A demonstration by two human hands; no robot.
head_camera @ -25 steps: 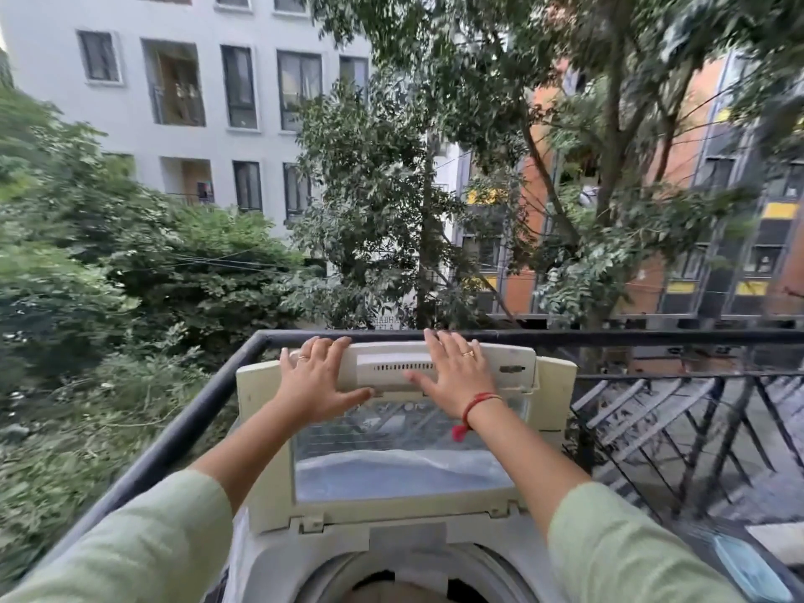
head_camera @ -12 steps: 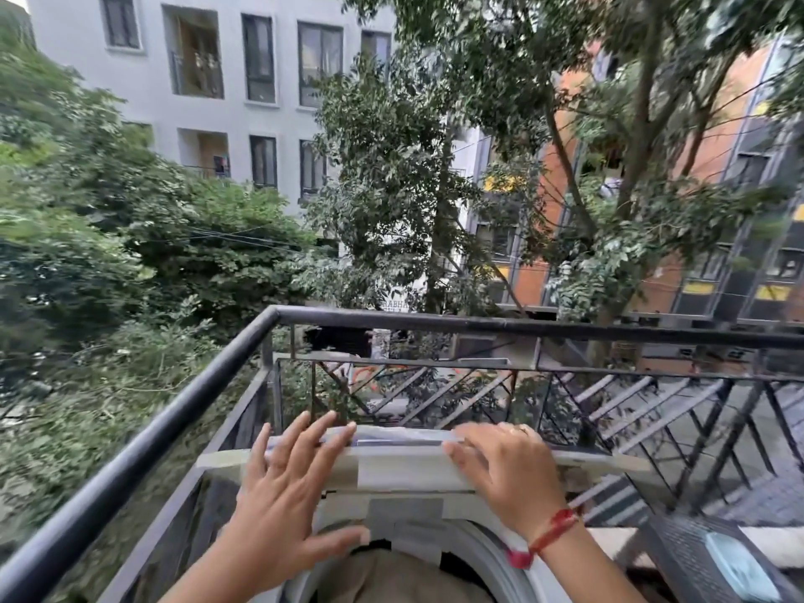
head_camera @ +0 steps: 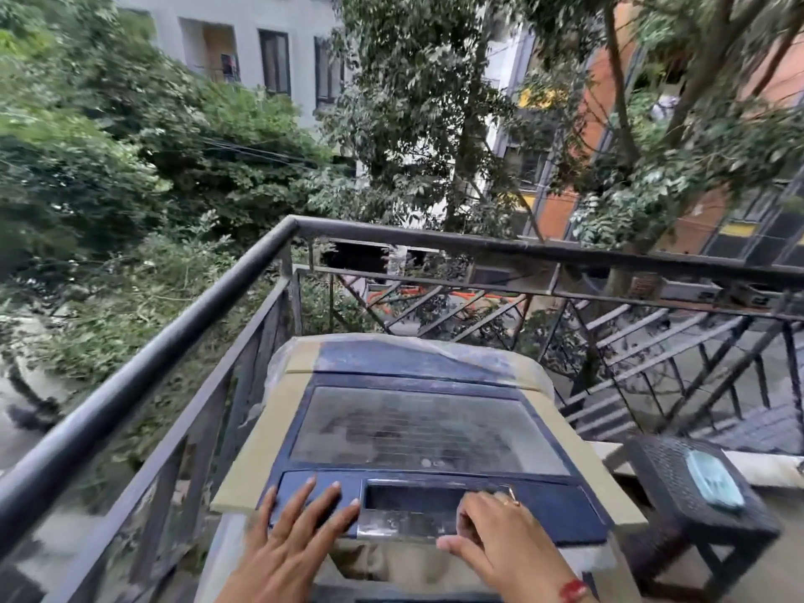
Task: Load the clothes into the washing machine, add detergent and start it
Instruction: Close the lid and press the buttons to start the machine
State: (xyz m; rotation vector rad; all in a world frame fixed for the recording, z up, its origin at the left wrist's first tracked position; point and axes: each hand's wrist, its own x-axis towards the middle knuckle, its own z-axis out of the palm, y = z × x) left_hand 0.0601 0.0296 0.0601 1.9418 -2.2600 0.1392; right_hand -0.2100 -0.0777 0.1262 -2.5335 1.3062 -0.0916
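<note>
The top-loading washing machine [head_camera: 248,472], beige with a dark blue top, stands in the balcony corner. Its lid [head_camera: 426,428], with a cloudy window, lies almost flat, the front edge still a little raised. Beige clothes [head_camera: 391,563] show in the gap under that edge. My left hand [head_camera: 300,533] presses flat on the lid's front left, fingers straight and spread. My right hand [head_camera: 500,546] holds the lid's front edge by the handle recess, fingers curved over the top and thumb at the lower edge. Clear plastic wrap covers the rear panel [head_camera: 409,354].
A black metal railing [head_camera: 174,324] runs close along the machine's left and behind it. At the right stands a black wicker stool [head_camera: 665,489] with a teal object [head_camera: 713,480] on top. Trees and buildings lie beyond.
The lid has swung down from upright to nearly flat, with both hands following it toward me. The drum opening and the clothes are now mostly covered.
</note>
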